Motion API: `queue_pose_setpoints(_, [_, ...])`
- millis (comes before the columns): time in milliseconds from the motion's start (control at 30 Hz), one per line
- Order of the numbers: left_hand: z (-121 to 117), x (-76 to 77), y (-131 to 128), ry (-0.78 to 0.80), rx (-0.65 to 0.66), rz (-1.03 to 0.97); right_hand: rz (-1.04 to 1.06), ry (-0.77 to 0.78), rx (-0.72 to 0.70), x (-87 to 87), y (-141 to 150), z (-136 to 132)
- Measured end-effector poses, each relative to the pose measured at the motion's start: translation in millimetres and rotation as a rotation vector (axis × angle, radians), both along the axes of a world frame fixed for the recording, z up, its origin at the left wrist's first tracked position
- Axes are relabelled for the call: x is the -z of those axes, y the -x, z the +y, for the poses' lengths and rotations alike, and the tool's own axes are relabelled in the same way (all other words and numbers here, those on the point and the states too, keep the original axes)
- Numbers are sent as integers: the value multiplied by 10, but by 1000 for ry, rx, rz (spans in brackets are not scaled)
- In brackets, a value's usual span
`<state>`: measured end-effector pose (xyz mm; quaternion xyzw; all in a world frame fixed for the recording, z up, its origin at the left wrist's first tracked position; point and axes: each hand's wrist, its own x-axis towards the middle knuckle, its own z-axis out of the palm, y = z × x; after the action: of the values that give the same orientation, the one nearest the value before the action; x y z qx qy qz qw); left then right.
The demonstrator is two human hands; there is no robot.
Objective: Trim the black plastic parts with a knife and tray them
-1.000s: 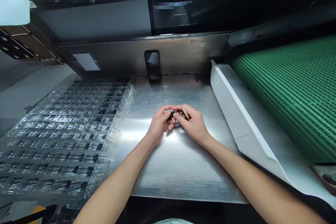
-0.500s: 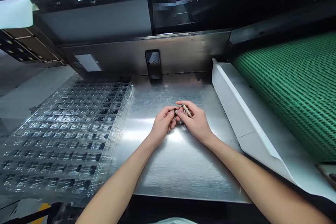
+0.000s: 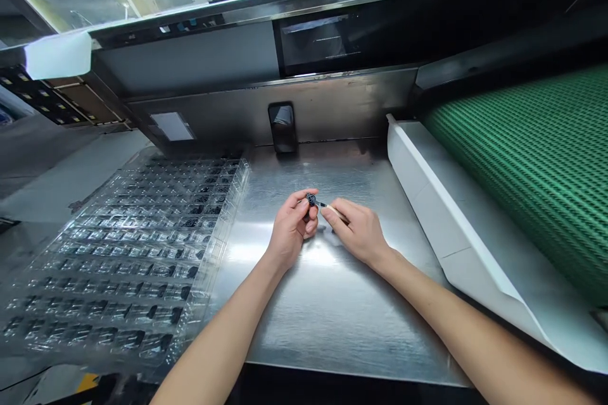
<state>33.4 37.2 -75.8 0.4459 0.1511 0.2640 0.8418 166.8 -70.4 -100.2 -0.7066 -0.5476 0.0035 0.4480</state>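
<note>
Between thumb and fingers, my left hand (image 3: pixel 291 228) pinches a small round black part (image 3: pixel 311 199) above the metal worktop. Its visible face looks patterned, like a small wheel, though the detail is too fine to make out. My right hand (image 3: pixel 358 228) is closed around a slim pen-like tool (image 3: pixel 336 211) with a cream handle and a thin dark tip. That tip points left and meets the black part at its right edge, or comes very close to it. The fingers cover much of the handle.
Clear plastic trays (image 3: pixel 142 253) with many pockets, some holding black parts, lie at the left. A phone (image 3: pixel 283 128) leans against the metal back panel. At the right, a white raised guard (image 3: pixel 432 209) borders a green conveyor belt (image 3: pixel 532 158). The steel worktop (image 3: pixel 304 323) lies beneath my hands.
My hands have drawn slightly apart. The tool has swung from pointing up beside my fingers to pointing left at the black part, whose round face now shows. The view has tilted up a little.
</note>
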Motion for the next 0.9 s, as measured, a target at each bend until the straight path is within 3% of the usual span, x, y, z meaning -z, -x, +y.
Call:
queue_pose_setpoints(333, [-49, 12, -7, 6, -13, -14, -117, -5, 56, 3, 12, -10])
queue_pose_setpoints(900, [-43, -6, 3, 27, -22, -5, -127, -12, 96, 11, 18, -6])
